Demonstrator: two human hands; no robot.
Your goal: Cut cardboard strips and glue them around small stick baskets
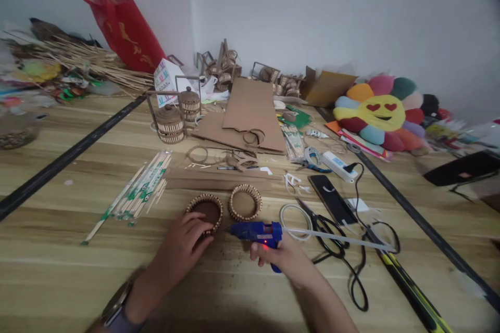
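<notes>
My left hand (185, 244) grips the near right side of a small round basket (222, 210), its fingers reaching over the rim. The basket wall is made of short light sticks and dark strips. In my right hand (283, 256) is a blue hot glue gun (253, 230), wrapped by the fingers at its handle. A red light glows on the gun, and a long translucent glue stick (339, 238) sticks out of its back. The nozzle points left, near the held basket and apart from it. A second round basket (245, 213) stands just behind the nozzle.
Black scissors (326, 234), a roll of tape (296, 208), a phone (332, 199) and a yellow-black cutter (414, 294) lie at right with a cord. Packed sticks (138, 187) are at left. Cardboard (250, 104), lidded baskets (170, 125) and a flower cushion (380, 113) stand behind.
</notes>
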